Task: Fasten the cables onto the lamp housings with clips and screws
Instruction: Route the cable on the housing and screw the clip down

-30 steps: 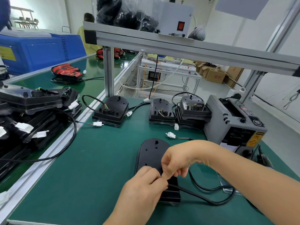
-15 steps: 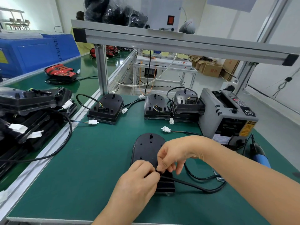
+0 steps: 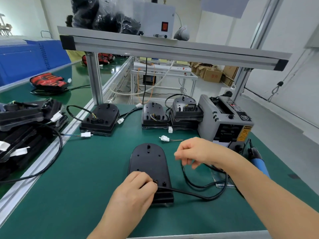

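One lamp housing point(image 3: 149, 163) lies flat, centre of the green mat point(image 3: 77, 178). Left hand point(image 3: 136, 190) rests on its near end, fingers curled, pinching the black cable point(image 3: 189, 194) against the housing. Cable loops away rightward over the mat. Right hand point(image 3: 195, 152) hovers just right of the housing, fingers loosely bent, grasping nothing visible.

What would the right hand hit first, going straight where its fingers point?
Probably the black lamp housing: the right hand hangs beside it, loosely curled fingers aimed left at its top face. Its height is unclear, so it might pass above.
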